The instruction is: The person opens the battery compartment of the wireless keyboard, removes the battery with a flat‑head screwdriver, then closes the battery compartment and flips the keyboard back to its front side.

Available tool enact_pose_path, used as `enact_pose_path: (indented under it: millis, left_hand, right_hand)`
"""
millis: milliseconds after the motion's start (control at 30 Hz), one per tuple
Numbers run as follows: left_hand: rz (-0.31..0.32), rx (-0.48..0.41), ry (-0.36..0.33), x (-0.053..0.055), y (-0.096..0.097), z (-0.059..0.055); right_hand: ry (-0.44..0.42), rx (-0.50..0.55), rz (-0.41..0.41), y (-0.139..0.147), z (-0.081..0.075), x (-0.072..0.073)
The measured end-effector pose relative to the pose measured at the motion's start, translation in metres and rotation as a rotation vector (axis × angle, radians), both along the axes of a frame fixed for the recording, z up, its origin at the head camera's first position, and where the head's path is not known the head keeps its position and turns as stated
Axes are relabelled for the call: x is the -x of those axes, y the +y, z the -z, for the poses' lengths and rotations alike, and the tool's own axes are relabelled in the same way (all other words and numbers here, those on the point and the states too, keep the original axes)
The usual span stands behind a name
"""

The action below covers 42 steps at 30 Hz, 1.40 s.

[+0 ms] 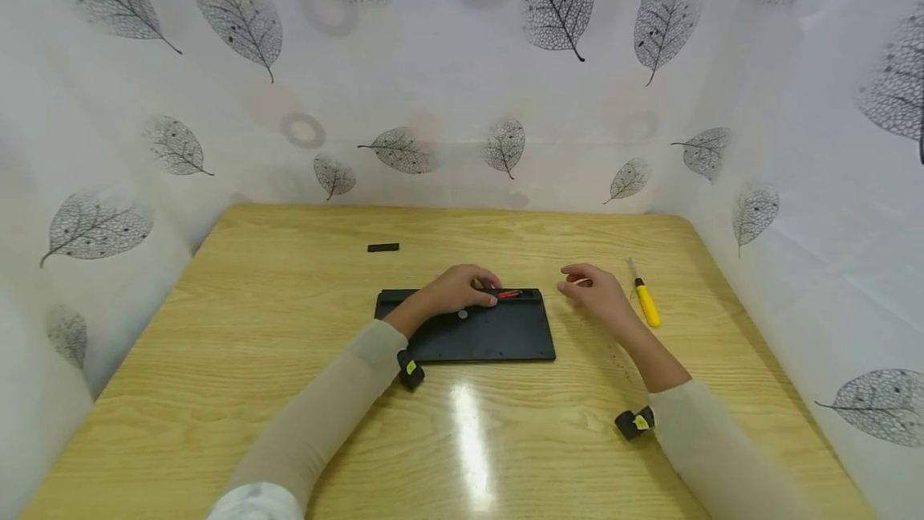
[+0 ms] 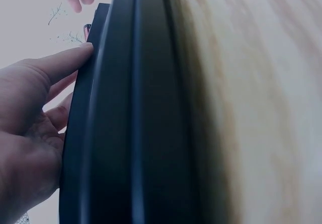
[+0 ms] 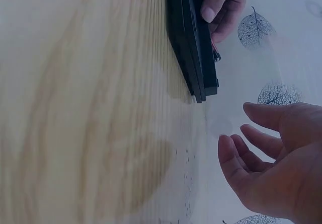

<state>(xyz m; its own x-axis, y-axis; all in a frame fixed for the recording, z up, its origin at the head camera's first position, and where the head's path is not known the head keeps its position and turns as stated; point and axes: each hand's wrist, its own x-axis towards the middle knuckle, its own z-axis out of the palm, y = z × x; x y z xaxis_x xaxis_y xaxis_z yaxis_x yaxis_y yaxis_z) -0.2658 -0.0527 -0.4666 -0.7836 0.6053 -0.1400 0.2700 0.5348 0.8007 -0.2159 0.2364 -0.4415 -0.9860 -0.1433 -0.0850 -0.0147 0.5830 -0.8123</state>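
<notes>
A black keyboard point(image 1: 498, 335) lies underside up on the table, a round silver spot near its middle. Along its far edge runs a raised ridge with an open recess, in which a red battery point(image 1: 508, 294) shows. My left hand point(image 1: 458, 289) grips this ridge, thumb on the near side and fingers curled over the far side; the fingertips are partly hidden. In the left wrist view the thumb point(image 2: 75, 58) presses on the black edge. My right hand point(image 1: 595, 291) hovers to the right of the keyboard, fingers loosely bent and nothing between them.
A small black cover strip point(image 1: 383, 247) lies at the back, left of the keyboard. To the right of my right hand is a screwdriver point(image 1: 646, 303) with a yellow handle. Leaf-patterned cloth point(image 1: 447, 103) hangs round the wooden table point(image 1: 289, 263).
</notes>
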Motion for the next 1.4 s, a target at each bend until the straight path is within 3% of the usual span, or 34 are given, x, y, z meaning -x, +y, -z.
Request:
enact_pose_path:
  millis: [433, 1133, 1400]
  left_hand:
    - [-0.008, 0.004, 0.001, 0.001, 0.001, 0.001]
    - [-0.033, 0.051, -0.006, 0.000, 0.006, -0.001]
    - [-0.003, 0.037, 0.070, 0.003, 0.019, -0.001]
  right_hand:
    - [-0.102, 0.029, -0.127, -0.031, 0.004, 0.009]
    - [-0.117, -0.035, -0.136, -0.035, 0.012, 0.015]
    - [-0.129, -0.015, -0.140, -0.032, 0.013, 0.018]
